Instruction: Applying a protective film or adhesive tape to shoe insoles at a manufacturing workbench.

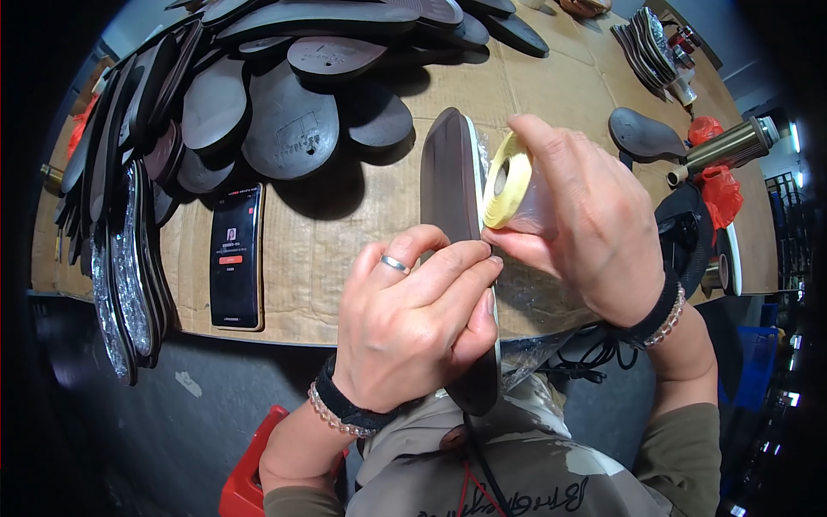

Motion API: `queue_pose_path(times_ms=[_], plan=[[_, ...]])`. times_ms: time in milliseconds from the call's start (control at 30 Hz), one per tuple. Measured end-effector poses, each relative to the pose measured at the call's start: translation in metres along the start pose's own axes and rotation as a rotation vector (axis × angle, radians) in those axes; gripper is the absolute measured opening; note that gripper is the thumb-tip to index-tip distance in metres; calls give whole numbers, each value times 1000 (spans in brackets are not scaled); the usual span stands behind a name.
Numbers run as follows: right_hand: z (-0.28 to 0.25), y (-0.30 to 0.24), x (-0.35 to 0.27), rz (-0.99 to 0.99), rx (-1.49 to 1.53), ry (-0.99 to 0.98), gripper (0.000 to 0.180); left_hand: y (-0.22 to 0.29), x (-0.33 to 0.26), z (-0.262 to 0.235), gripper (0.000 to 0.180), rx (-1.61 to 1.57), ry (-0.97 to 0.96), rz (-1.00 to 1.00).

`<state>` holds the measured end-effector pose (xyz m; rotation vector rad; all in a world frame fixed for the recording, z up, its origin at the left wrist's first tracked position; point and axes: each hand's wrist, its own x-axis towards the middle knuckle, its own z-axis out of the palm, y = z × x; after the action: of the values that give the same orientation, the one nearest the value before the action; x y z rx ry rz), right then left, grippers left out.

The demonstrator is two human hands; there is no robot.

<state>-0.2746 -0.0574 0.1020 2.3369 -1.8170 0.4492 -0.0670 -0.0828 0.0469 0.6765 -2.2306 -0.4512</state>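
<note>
A dark brown shoe sole (448, 185) with a white layer along its right side stands on edge in front of me, its lower end over my lap. My left hand (422, 310) is closed around its near half, fingertips on the upper edge. My right hand (594, 215) grips a pale yellow roll of tape (506, 181) just right of the sole. Its thumb and the left fingertips meet at the sole's edge; whatever is pinched there is too small to make out. Clear plastic film shows beside the sole.
Many dark soles (293, 121) are piled at the far left, some wrapped in clear plastic (129, 276). A phone (237, 258) lies left of my hands on the cardboard-covered table (379, 194). To the right are a single sole (646, 136), a brass-coloured cylinder (732, 148) and a red bag (721, 194).
</note>
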Motion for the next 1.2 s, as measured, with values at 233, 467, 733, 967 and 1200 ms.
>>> queue_pose_path(times_ms=[233,467,733,967,1200], plan=[[-1,12,-1,-47,79,13,89,-4,1,2,31,8,-17,22],[-11,20,6,-73,100,15,88,-3,-1,1,34,8,-18,25],[-6,24,7,-45,257,67,86,-1,-4,0,39,9,-30,-1],[9,18,12,-111,60,247,87,-6,-5,-3,43,-37,-46,20],[17,13,13,-111,27,254,86,-6,-9,-5,50,-188,-69,-61]])
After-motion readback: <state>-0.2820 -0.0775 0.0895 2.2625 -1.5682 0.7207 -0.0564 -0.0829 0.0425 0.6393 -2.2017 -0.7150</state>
